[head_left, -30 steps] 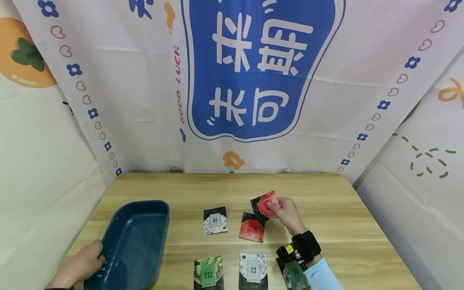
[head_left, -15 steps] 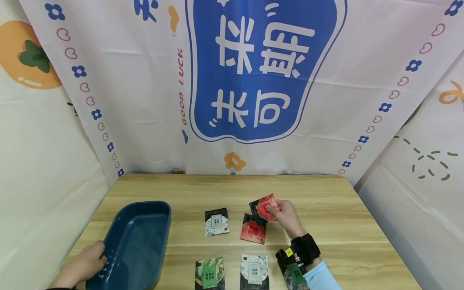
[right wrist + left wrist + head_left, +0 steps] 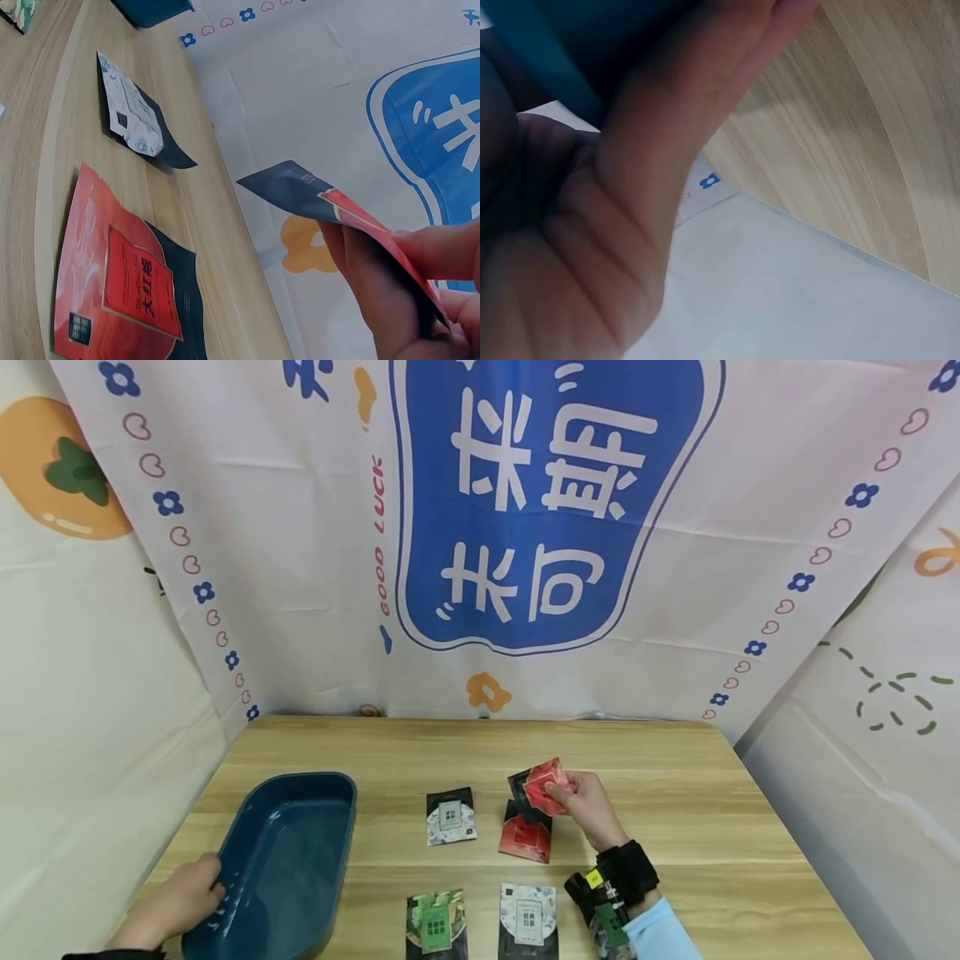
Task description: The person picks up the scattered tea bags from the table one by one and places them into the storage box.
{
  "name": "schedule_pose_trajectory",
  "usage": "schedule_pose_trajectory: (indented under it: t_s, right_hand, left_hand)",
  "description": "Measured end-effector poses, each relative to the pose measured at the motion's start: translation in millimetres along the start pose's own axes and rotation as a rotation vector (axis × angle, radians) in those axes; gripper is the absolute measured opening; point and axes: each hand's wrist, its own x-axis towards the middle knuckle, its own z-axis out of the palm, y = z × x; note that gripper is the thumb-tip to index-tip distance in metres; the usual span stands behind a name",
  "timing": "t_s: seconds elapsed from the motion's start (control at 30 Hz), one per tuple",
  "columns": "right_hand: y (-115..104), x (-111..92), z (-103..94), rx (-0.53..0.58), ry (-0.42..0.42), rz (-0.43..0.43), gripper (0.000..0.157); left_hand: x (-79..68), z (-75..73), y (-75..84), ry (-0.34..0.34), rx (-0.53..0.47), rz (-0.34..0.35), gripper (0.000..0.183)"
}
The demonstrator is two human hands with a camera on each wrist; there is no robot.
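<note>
Apparent lift: right hand (image 3: 590, 807) pinches red packet (image 3: 539, 784), left hand (image 3: 182, 897) grips tray (image 3: 287, 864). Next likely wants clearance (second packet (image 3: 524, 841) near).

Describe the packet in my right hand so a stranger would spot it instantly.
On the wooden table, look right of the blue tray. There the right hand pinches a red and black packet. The other red packet lies on the table; this one is held up.

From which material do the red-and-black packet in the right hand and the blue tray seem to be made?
Held packet: probably flexible plastic or foil film, satin finish; its edge looks thin and curved.
Tray: likely rigid plastic, smooth and glossy, as highlights inside suggest, though enamelled metal is possible.
</note>
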Motion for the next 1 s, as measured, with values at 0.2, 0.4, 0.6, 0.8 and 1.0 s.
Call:
schedule_pose_trajectory:
  t_s: [0.2, 0.4, 0.6, 0.8, 1.0]
  right_hand:
    - [-4.1, 0.6, 6.1, 0.039, -0.040, 0.022, 0.024]
    - [-8.7, -0.5, 9.3, 0.051, -0.050, 0.033, 0.023]
    - [-7.5, -1.1, 13.2, 0.030, -0.046, 0.015, 0.023]
    - [-7.6, -1.8, 17.6, 0.023, -0.055, -0.010, 0.021]
    - [-11.8, -1.1, 23.4, 0.025, -0.064, -0.019, 0.019]
  left_hand:
    - [-0.4, -3.5, 2.6, -0.021, 0.005, -0.022, 0.022]
    - [2.1, -4.7, 4.8, -0.035, 0.010, -0.057, 0.022]
    - [-0.5, 1.2, 3.9, -0.017, 0.022, -0.038, 0.020]
    - [-2.5, 3.4, 5.8, 0.007, -0.016, -0.028, 0.011]
    - [-1.0, -0.4, 5.7, -0.011, -0.031, -0.047, 0.011]
